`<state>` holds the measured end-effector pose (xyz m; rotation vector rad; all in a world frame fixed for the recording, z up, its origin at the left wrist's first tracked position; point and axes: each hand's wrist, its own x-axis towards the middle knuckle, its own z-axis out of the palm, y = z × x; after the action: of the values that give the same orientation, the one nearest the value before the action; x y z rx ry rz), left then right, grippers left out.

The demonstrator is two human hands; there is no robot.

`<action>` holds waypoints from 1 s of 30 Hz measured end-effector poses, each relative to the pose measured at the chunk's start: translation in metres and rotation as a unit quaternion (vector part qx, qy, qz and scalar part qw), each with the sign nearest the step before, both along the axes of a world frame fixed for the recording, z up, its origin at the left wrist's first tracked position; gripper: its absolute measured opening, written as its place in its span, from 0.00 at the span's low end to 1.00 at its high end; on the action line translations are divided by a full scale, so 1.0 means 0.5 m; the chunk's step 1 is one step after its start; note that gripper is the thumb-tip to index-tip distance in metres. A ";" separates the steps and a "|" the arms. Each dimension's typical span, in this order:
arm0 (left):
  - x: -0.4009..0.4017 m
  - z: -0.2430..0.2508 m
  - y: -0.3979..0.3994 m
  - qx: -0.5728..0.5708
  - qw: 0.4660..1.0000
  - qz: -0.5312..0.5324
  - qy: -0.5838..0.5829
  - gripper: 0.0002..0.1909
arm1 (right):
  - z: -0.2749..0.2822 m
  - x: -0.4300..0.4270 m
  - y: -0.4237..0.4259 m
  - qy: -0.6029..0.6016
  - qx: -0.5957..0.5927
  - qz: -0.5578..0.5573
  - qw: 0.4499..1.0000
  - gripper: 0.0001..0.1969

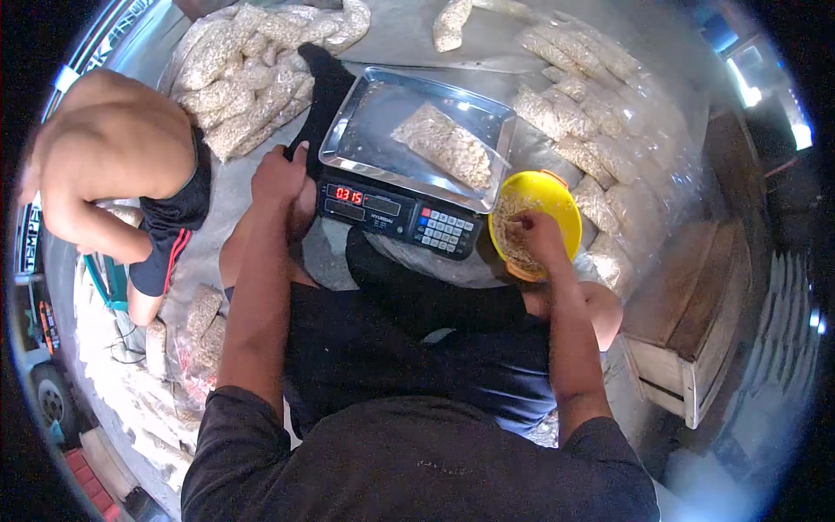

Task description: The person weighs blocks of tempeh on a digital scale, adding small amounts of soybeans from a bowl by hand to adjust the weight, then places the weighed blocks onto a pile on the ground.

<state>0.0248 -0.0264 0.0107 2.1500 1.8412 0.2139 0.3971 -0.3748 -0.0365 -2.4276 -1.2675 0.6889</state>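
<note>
A digital scale marked Hyundai stands in front of me, its red display lit. On its shiny steel tray lies a clear plastic bag filled with pale flakes or pieces, set to the right of the tray's middle. My right hand reaches into a yellow basin beside the scale, fingertips down at the loose pale pieces; whether they grip any is hidden. Left of the scale, my left hand rests against my lower leg by a black sock, its fingers mostly hidden.
Filled clear bags are heaped at the upper left, with more bags along the right. A shirtless person bends over at left near a teal tool. A wooden box stands at right.
</note>
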 end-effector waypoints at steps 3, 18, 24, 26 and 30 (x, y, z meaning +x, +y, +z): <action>0.008 -0.002 -0.004 0.006 1.000 0.000 0.017 0.36 | 0.009 0.018 -0.017 0.015 0.044 -0.062 0.997 0.17; -0.010 -0.007 0.017 -0.036 0.999 -0.003 -0.005 0.38 | -0.025 0.038 -0.035 0.578 0.263 -0.331 0.698 0.11; -0.002 0.012 0.009 -0.020 1.000 -0.012 0.008 0.37 | 0.054 0.006 -0.043 0.503 0.273 -0.328 0.751 0.11; -0.012 -0.005 0.029 -0.027 1.000 -0.009 -0.006 0.38 | 0.053 -0.006 0.007 0.382 0.294 -0.214 0.849 0.11; -0.014 -0.003 0.024 -0.060 0.998 -0.014 -0.011 0.39 | 0.094 -0.049 0.113 0.264 0.294 -0.072 0.916 0.13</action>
<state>0.0177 -0.0144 0.0089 2.0816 1.7647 0.1162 0.3725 -0.3182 0.0107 -1.6706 -0.8923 0.7232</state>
